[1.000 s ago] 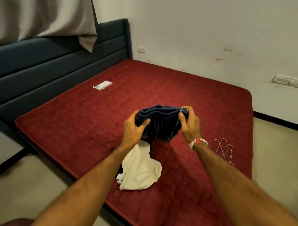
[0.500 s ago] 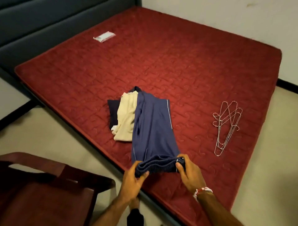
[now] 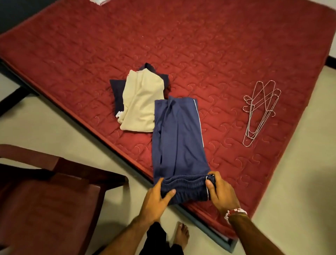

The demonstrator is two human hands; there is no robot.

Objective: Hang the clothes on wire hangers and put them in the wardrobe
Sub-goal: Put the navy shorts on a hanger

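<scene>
Blue shorts (image 3: 179,138) with a thin white side stripe lie stretched out on the red mattress (image 3: 200,45), waistband toward me at the mattress edge. My left hand (image 3: 156,199) grips the left end of the gathered waistband and my right hand (image 3: 222,193) grips the right end. A cream garment (image 3: 141,102) lies folded on a dark navy garment (image 3: 118,91) just left of the shorts' legs. A bundle of several wire hangers (image 3: 260,111) lies on the mattress to the right, apart from the clothes.
A dark red wooden chair (image 3: 45,200) stands on the pale floor at lower left, close to my left arm. My bare foot (image 3: 181,234) is on the floor by the bed frame. A small white packet (image 3: 99,1) lies at the mattress's far edge.
I lowered the shorts from mid-air onto the mattress and drew them back toward me, off the cream garment. The view tilted down, and both hands kept their grip on the waistband.
</scene>
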